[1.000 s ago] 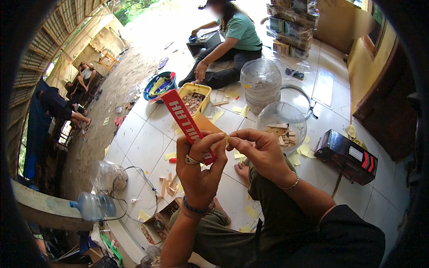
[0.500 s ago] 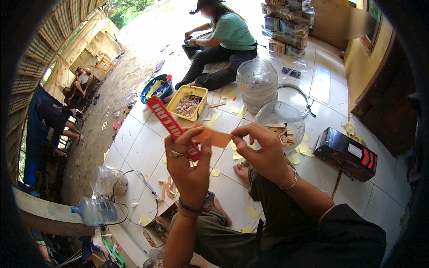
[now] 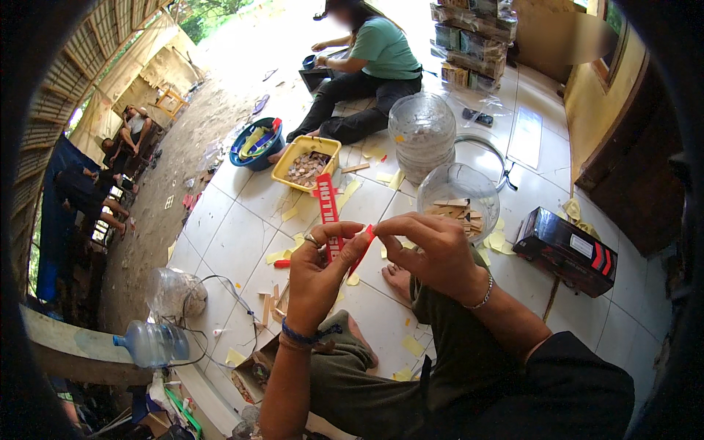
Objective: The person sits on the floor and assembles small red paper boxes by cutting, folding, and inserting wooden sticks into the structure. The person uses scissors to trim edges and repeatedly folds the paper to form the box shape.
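A long red strip with white lettering stands up from my left hand, which is closed on its lower end. A small, thin red piece stretches between the fingertips of both hands. My right hand pinches its upper end between thumb and finger. On the tiles just left of my left hand lies another small red piece. Beyond my right hand, a clear plastic tub holds flat wooden sticks.
Yellow scraps are scattered over the white tiles. Farther off are a yellow basin of small pieces and a blue bucket. A person sits beyond them. A black box lies right; a water bottle left.
The red strip has swung more upright and moved right. The orange piece between my hands no longer shows; a thin red piece is there now. The seated person's hands have shifted.
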The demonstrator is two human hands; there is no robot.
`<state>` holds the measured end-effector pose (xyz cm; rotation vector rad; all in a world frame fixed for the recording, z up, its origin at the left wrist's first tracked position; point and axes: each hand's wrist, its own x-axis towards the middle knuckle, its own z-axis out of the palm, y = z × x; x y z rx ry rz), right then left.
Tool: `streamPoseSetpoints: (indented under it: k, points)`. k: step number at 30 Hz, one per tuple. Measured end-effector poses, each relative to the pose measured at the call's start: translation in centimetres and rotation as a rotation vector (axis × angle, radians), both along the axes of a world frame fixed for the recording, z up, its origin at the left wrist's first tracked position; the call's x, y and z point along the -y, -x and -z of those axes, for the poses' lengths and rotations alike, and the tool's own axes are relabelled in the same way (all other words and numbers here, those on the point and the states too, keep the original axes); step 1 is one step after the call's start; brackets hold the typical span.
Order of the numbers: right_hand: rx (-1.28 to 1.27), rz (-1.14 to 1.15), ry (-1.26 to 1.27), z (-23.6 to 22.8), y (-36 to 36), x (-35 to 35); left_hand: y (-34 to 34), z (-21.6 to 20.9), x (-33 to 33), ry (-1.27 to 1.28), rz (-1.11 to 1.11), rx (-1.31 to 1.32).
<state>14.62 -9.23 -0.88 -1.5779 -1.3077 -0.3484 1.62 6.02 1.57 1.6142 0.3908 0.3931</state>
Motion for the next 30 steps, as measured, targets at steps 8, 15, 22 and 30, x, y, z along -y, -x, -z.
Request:
streamPoseSetpoints:
  k: [8, 15, 22, 30]
  points:
    - [-0.774, -0.268, -0.052, -0.5, 0.9, -0.1, 0.3, -0.1, 0.6, 0.118, 0.006, 0.124]
    - [-1.013, -0.507, 0.175, -0.6, -0.7, 0.5, 0.1, 0.2, 0.2, -0.041, -0.028, 0.227]
    - [-1.095, -0.519, 0.203, -0.3, -1.0, 0.9, 0.2, -0.1, 0.2, -0.104, -0.024, 0.177]
    - [-1.049, -0.564, 0.201, -0.5, -1.6, 1.2, -0.1, -0.2, 0.5, -0.07, -0.013, 0.165]
